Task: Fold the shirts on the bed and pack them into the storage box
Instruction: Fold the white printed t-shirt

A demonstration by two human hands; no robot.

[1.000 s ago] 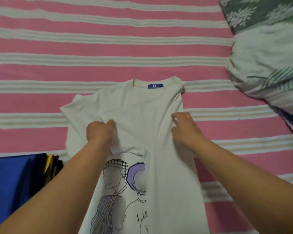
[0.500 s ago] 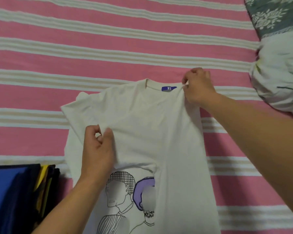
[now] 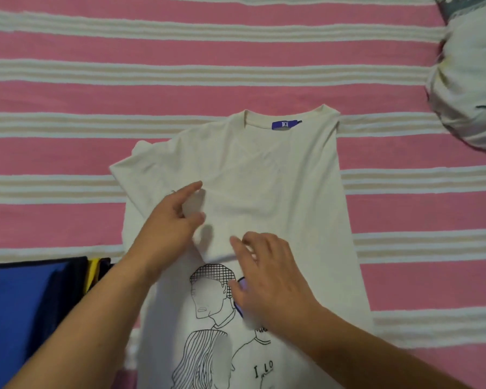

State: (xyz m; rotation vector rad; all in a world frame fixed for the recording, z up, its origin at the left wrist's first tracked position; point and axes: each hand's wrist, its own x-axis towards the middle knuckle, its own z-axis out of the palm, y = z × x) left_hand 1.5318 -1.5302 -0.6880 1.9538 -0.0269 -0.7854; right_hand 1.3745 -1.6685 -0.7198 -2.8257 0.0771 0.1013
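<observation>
Shirt: one cream T-shirt [image 3: 264, 175] lies flat on the bed [image 3: 208, 66], in the middle of the view, neck toward 12 o'clock. Its right side is folded in. The top layer ends in a fold edge near the middle. Below that edge is a line drawing of people and some letters.
Label: one small blue tag [image 3: 286, 124] sits inside the neck.
Left hand: the left hand [image 3: 170, 228] is over the shirt at about 9 o'clock from the shirt's middle. Its fingers [image 3: 192, 189] are spread apart and loose, gripping nothing. I cannot tell if they touch the cloth.
Right hand: the right hand [image 3: 267, 279] lies on the shirt at about 6 o'clock from the shirt's middle, right at the fold edge. Its fingers are apart and fairly straight, not wrapped round anything. It hides part of the drawing.
Bed cover: pink with pale stripes running side to side.
Dark clothes: a pile of blue, black and yellow cloth [image 3: 40, 299] sits at 8 o'clock, just beside the shirt's left edge. I cannot count the pieces.
Bedding: one bunched pale lump [image 3: 469, 88] with a green leafy print lies at 2 o'clock, well apart from the shirt.
Hands counted: two, both on bare arms.
</observation>
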